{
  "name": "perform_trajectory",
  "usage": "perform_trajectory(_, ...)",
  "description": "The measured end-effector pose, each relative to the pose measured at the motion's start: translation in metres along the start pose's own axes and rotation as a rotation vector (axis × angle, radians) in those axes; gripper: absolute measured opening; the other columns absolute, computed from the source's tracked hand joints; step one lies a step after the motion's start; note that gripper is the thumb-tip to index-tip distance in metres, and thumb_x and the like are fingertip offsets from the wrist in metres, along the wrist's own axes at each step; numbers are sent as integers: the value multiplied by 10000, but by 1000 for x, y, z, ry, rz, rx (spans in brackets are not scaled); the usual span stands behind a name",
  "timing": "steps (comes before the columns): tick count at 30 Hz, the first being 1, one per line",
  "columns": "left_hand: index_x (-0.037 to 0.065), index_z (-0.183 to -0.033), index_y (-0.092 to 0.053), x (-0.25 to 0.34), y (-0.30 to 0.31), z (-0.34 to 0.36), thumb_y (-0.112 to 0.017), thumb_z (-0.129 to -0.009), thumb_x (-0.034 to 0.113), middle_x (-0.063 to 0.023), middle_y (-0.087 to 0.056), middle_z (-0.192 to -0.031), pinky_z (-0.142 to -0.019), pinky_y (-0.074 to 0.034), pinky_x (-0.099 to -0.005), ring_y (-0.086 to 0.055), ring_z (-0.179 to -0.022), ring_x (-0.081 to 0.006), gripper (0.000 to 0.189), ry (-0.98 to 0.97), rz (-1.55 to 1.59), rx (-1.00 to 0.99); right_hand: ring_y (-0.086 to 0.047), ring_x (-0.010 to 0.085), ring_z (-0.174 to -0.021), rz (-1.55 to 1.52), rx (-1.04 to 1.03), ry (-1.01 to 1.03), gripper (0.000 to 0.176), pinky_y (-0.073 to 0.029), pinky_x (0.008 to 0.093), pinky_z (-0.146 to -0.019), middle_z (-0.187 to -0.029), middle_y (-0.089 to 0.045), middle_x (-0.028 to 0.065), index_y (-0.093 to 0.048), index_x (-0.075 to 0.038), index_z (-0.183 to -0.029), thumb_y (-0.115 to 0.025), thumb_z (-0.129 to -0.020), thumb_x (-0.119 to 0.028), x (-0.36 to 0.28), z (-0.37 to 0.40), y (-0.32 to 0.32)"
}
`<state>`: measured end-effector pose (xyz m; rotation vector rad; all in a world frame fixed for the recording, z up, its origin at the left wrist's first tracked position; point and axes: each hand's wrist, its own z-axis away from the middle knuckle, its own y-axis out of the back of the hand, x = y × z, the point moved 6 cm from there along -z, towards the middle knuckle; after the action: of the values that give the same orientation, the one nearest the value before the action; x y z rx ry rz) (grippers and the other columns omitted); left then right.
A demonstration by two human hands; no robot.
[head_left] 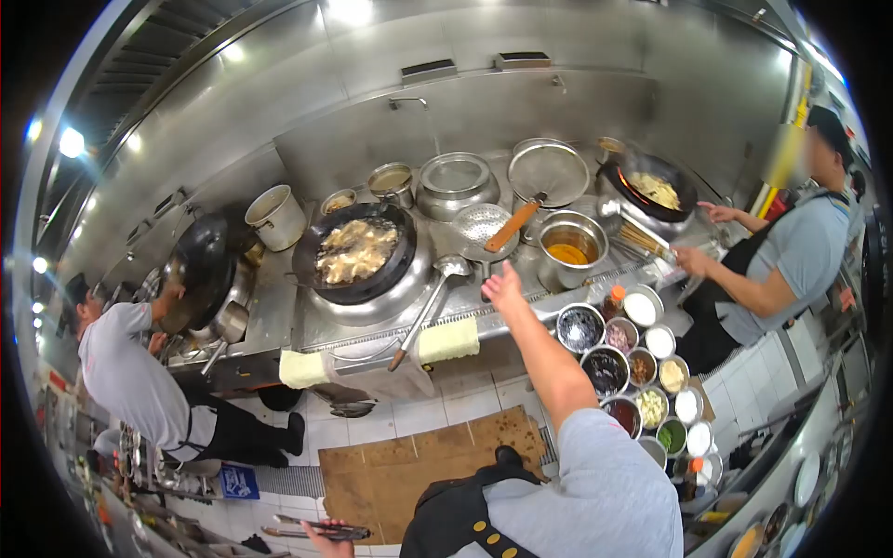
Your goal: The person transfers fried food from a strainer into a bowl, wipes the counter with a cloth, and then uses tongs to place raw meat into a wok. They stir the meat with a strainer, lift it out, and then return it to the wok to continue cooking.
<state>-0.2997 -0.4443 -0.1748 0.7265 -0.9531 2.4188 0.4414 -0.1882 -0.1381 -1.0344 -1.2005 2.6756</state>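
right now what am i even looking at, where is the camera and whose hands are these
It is one picture, from a camera worn on a cook's head, looking forward and down through a wide lens. No machine: just two bare hands. The right hand reaches, open, toward a ladle on the steel stove, beside a wok of frying food. The left hand, at the bottom edge, holds tongs. Seasoning bowls stand at right. One person works at left, another person at right.

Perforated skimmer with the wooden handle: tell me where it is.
Head view, right of centre: the skimmer lies between the wok of frying food and the pot of orange liquid, just above the raised right hand.
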Motion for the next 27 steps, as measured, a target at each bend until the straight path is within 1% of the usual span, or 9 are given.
perform_trajectory(1,52,-906,-589,5,10,12,-457,-958,481,-49,-579,-886,-738,-477,-413,-547,-795,-217,452,-6,-74,-35,-331,363,-1316,-88,-7,-45,734,-354,542,-1034,-1402,-363,225,-330,-57,-1401,-578,-882,-513,-13,-20,-12)
perform_trajectory(5,98,-805,-525,-2,-19,42,-505,-878,607,-10,-505,-684,-583,-444,-338,-489,-615,-171,515,-122,-3,184,-583,329,-933,-307,-338,-135,522,-492,499,-839,-1006,-575,171,-478,17,-1103,-583,-897,-451,-56,-85,-62)
perform_trajectory(7,114,-770,-468,-4,-13,38,-567,-797,704,0,-464,-660,-550,-438,-318,-477,-586,-160,599,-154,25,164,-558,249,-644,-244,-306,29,252,-512,404,-657,-717,-541,104,-489,-16,-859,-553,-927,-251,-83,-111,-74)
perform_trajectory(11,139,-1011,-445,-15,-28,41,-545,-796,722,5,-496,-712,-461,-403,-323,-474,-529,-162,629,-107,-42,69,-493,204,-553,-194,-299,28,98,-470,355,-543,-623,-486,88,-476,-26,-759,-505,-852,-14,-121,-52,-105)
perform_trajectory(15,137,-1058,-461,-16,-46,30,-562,-813,677,-14,-512,-748,-476,-411,-325,-494,-559,-172,602,-90,-108,46,-492,206,-519,385,-299,295,187,-438,330,-429,-655,-479,86,-392,-45,-939,-481,-792,27,-103,12,-102)
perform_trajectory(19,145,-1111,-464,-6,-65,6,-607,-827,595,-26,-516,-778,-492,-421,-325,-499,-582,-179,551,-91,-158,-20,-465,168,-461,836,-278,174,306,-390,327,-349,-640,-467,65,-373,-108,-1011,-479,-756,24,-62,13,-111)
perform_trajectory(23,153,-1092,-525,9,-83,10,-619,-864,497,-46,-584,-830,-471,-450,-321,-537,-579,-168,423,-130,-192,-89,-443,152,-432,982,-383,159,630,-356,341,-337,-640,-488,62,-372,-138,-1339,-490,-740,19,-26,22,-124)
perform_trajectory(25,144,-1064,-549,17,-75,13,-619,-878,456,-57,-609,-855,-459,-459,-312,-557,-583,-162,370,-146,-155,-95,-489,176,-481,1106,-381,281,745,-387,366,-362,-756,-580,111,-305,-153,-1442,-494,-739,7,0,26,-125)
perform_trajectory(27,123,-1056,-543,27,-57,14,-627,-873,457,-53,-608,-851,-458,-456,-305,-559,-585,-157,390,-206,-202,-25,-547,218,-514,1479,-162,969,745,-453,339,-431,-838,-605,125,-315,-178,-1457,-497,-752,-21,8,17,-129)
